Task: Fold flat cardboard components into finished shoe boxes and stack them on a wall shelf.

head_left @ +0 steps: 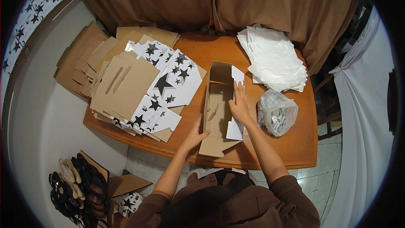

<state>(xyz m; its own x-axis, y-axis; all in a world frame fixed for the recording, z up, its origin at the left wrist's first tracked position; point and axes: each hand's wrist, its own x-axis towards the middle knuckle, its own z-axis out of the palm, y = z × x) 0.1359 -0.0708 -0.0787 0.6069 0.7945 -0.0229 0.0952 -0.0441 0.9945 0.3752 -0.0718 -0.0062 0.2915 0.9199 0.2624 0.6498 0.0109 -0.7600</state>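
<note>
A half-folded cardboard box [219, 105] stands open in front of me, brown inside with white flaps along its right side. My left hand [194, 136] holds its left wall near the front, fingers along the outside and thumb over the edge. On the right, my right hand [240, 106] grips the other wall, its fingers long over a white flap [235, 130] and its thumb reaching inward. A brown end flap [217, 147] lies folded out toward me. To the left sits a stack of flat cardboard blanks [130, 84], some white with black stars.
White sheets [274, 59] are piled at the table's back right. Nearer lies a clear plastic bag [277, 113] with silvery contents. The wooden table [194, 50] meets a brown curtain [168, 4] behind. Shoes [78, 185] hang or stand low at the left.
</note>
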